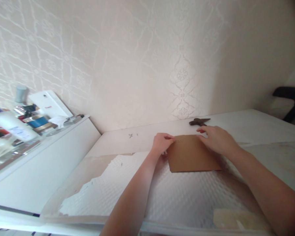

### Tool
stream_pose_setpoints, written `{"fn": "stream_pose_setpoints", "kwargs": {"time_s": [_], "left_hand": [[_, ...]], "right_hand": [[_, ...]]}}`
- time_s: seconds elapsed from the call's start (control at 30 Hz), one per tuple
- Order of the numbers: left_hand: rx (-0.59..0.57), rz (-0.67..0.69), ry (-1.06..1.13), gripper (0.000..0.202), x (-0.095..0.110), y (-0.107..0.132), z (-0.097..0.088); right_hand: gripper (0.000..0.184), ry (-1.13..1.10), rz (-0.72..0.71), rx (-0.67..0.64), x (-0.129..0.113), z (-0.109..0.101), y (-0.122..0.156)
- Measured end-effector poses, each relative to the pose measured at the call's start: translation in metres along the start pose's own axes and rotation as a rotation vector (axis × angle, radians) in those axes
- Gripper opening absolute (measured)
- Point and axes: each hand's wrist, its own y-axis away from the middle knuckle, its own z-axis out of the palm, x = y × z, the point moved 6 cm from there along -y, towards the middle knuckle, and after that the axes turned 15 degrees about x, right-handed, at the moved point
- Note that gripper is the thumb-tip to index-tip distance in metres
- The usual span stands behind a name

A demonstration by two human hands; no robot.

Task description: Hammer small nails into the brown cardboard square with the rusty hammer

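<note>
A brown cardboard sheet (190, 155) with a row of small holes near its far edge lies on the white table (127, 196). My left hand (162, 142) pinches the sheet's far left corner with its fingers closed. My right hand (217, 139) rests on the far right corner, fingers pressed down on the cardboard. A dark hammer-like tool (198, 122) lies on the table just beyond my right hand, near the wall.
A patterned wall runs along the table's far side. At the left a white shelf (39, 157) carries bottles and tubes (17, 126). A few small nails (130, 135) lie by the wall. A dark chair part (288, 98) shows at the right.
</note>
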Motion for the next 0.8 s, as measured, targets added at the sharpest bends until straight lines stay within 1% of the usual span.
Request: {"fn": "stream_pose_setpoints", "kwargs": {"time_s": [0.13,0.23,0.37,0.43,0.53,0.67,0.8], "left_hand": [[-0.010,-0.003,-0.003,0.014,-0.001,0.000,0.001],[-0.017,-0.009,0.006,0.015,-0.002,-0.001,0.001],[-0.004,-0.019,-0.008,0.015,-0.001,-0.002,0.000],[0.003,-0.035,-0.026,0.018,-0.001,-0.002,-0.001],[0.002,-0.055,-0.023,0.028,-0.003,-0.003,-0.002],[-0.013,-0.083,0.068,0.034,-0.008,-0.006,0.002],[-0.040,-0.104,0.160,0.038,-0.012,-0.009,0.006]], "right_hand": [[0.034,0.016,0.014,0.020,0.002,0.000,0.001],[0.035,0.074,0.031,0.059,0.009,0.001,0.001],[0.041,0.214,0.123,0.096,0.021,-0.002,0.005],[0.047,0.249,0.178,0.075,0.026,-0.004,0.008],[0.051,0.231,0.219,0.015,0.030,-0.003,0.012],[0.043,0.190,0.236,-0.045,0.038,0.005,0.014],[0.040,0.199,0.219,-0.035,0.044,0.006,0.013]]}}
